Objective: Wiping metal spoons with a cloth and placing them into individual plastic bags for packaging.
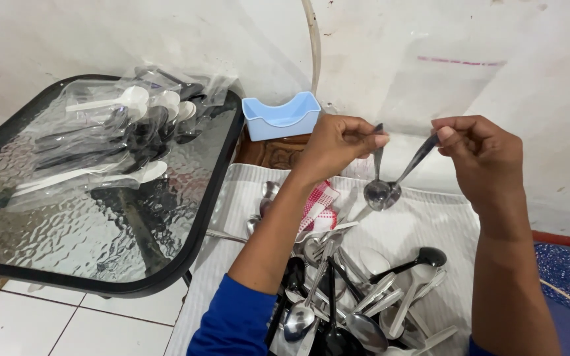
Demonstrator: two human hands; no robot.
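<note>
Steel glints between the two raised hands, where a pair of metal spoons hang bowl-down with their bowls touching. The left hand (339, 142) pinches the handle of one spoon (377, 173) between thumb and curled fingers; the right hand (479, 155) has its fingers closed on the handle tip of the other spoon (409, 169), which slants down to the left. Both hands are held above a white ribbed cloth (430, 221). Lower on that cloth lies a loose heap of spoons (357, 296), some metal, some black, some white, crossing one another. A red-and-white checked cloth (318, 201) sits just beside the left forearm, partly under the heap. Behind the hands, close to the white wall, stands a small light blue plastic holder (282, 115). Off to the left is a glass table (87, 224) with a black rim, and on its far part rest clear plastic packets of spoons (126, 125), each showing black and white handles inside. The person wears blue sleeves.
</note>
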